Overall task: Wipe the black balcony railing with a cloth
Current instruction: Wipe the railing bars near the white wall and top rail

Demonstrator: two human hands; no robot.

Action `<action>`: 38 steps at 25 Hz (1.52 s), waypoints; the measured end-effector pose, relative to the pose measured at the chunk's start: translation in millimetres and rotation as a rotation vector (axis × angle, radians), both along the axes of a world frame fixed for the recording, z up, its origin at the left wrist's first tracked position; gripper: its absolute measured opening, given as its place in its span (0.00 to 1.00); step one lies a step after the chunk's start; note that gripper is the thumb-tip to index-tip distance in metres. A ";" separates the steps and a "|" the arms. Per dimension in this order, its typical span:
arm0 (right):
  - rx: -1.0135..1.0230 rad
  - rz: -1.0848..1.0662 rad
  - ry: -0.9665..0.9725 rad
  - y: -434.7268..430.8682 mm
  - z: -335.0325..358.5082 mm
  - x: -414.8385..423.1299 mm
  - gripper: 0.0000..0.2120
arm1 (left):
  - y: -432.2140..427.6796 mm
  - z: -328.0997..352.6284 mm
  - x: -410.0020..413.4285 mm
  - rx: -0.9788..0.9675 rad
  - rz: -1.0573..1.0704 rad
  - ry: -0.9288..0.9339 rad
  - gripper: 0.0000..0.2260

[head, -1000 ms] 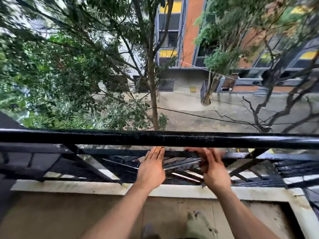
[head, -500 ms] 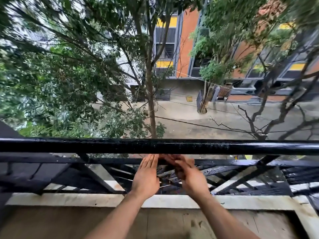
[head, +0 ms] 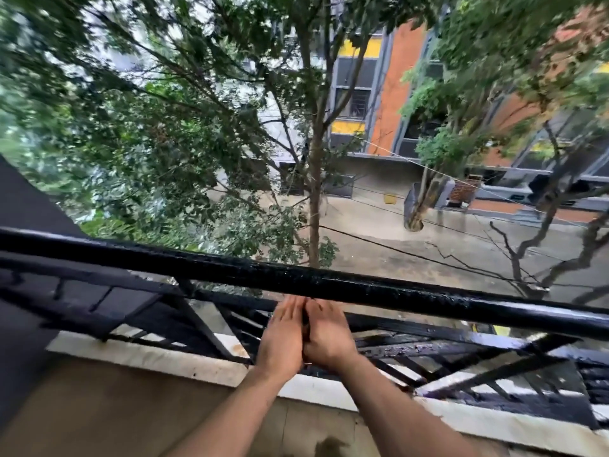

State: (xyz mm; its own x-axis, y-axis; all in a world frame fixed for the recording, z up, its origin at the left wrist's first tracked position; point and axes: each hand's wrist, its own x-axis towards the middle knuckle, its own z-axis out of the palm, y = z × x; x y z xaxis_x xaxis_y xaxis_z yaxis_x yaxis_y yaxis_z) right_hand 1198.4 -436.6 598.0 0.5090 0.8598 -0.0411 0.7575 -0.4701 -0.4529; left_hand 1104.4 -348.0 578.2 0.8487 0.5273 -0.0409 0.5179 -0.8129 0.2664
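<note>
While left hand [head: 282,338] and right hand [head: 328,336] press together just under its top bar, black balcony railing [head: 329,285] slants across.
Left fingers straight, close together; right fingers partly hidden, can't tell if curled or holding anything. Pale ledge [head: 164,361] below railing, tree trunk [head: 314,209] and wet street [head: 412,255] beyond it.

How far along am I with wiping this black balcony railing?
Done: the top rail glistens wet; whether it was wiped, I cannot tell. In hand: left hand and right hand press together just under it, no cloth showing. Left: apparently all the wiping, lower bars included.
</note>
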 end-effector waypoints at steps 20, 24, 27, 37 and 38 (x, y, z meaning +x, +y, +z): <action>-0.096 0.179 -0.252 189.4 -27.6 -141.8 0.40 | 142.3 5.5 -175.5 0.021 0.314 -0.364 0.19; -0.013 0.240 -0.352 128.7 -36.7 -102.7 0.38 | 142.9 12.1 -157.0 -0.024 0.049 -0.342 0.19; 0.044 -0.025 -0.356 52.6 -27.7 -57.9 0.31 | 125.6 23.3 -127.5 -0.046 -0.117 -0.450 0.16; 1.067 -1.071 0.003 -147.2 104.6 73.4 0.12 | -9.9 130.4 19.2 0.029 -0.422 -0.534 0.20; 0.903 -0.961 -0.135 -149.0 111.0 85.1 0.12 | -24.0 136.4 33.0 -0.049 -0.394 -0.490 0.23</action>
State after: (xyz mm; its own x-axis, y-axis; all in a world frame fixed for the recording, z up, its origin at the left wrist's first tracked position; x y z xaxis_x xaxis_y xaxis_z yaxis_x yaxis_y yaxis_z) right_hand 1283.5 -585.6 709.0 0.8814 -0.1442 0.4498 0.3582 -0.4168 -0.8355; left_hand 1137.4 -372.0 714.6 0.9050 0.1787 0.3860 -0.0097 -0.8986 0.4387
